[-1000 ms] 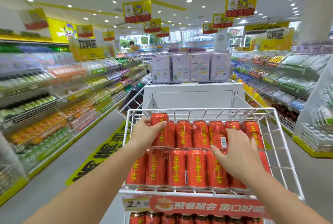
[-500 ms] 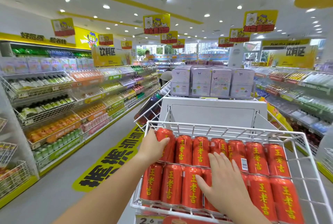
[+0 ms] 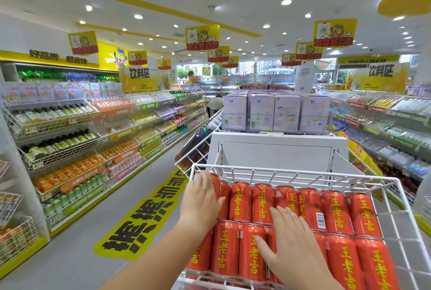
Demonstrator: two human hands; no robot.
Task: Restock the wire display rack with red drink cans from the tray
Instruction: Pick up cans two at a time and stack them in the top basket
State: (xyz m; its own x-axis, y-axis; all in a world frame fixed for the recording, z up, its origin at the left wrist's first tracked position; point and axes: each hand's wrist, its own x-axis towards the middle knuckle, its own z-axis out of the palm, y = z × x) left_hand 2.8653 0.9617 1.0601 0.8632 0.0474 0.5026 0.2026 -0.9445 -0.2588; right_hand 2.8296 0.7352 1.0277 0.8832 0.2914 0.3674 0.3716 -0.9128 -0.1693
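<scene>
So the red cans (image 3: pixel 263 203) are lying on their sides in the wire rack (image 3: pixel 291 172), long axis pointing away from me; left hand (image 3: pixel 201 198) rests open over the back-left can (image 3: pixel 225 193), right hand (image 3: pixel 293 240) flat on the front row, gripping nothing.

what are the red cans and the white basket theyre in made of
The red cans: likely thin metal, probably aluminium, with glossy printed red coating; soft highlights run down their sides. The white basket: metal wire, it seems, with smooth white paint or coating; thin rods cross in a grid.
</scene>
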